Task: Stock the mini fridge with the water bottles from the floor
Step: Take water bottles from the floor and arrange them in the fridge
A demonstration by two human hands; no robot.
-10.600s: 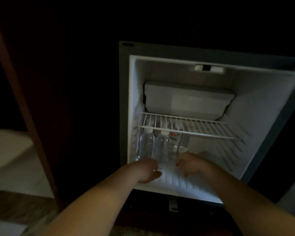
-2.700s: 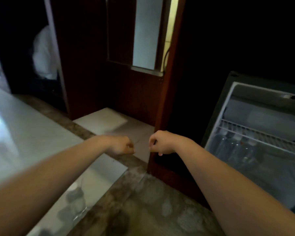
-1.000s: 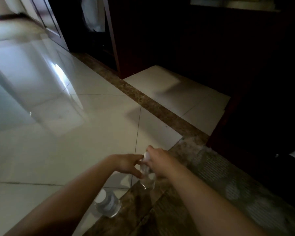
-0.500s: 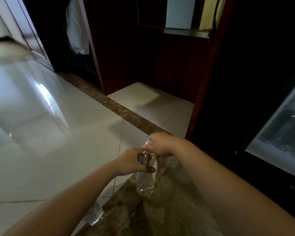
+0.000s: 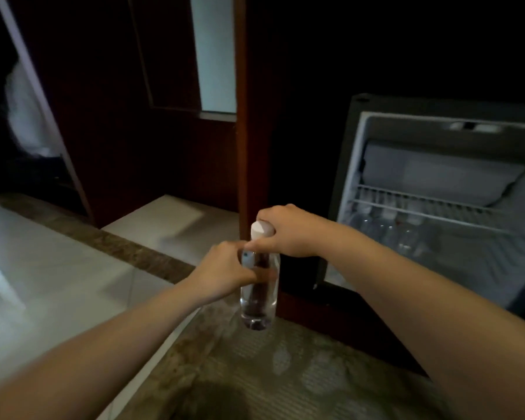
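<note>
Bottle [image 5: 259, 295]: upright, in mid-air
Right hand [image 5: 285, 231]: fingers curled over its top
Left hand [image 5: 225, 274]: fingers wrapped round its middle
Fridge [image 5: 352, 177]: open, rightward; right hand nearer

Mini fridge [image 5: 355, 177] runs off the right edge; bottles inside [image 5: 385, 228] smear together under the wire shelf [image 5: 422, 204], count unreadable. Right hand [image 5: 288, 231] hides the neck of the held bottle [image 5: 259, 304], left hand [image 5: 222, 274] covers part of its middle

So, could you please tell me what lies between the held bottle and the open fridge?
Head view: between bottle and fridge stands a dark wooden panel, crossed by the right forearm.
</note>
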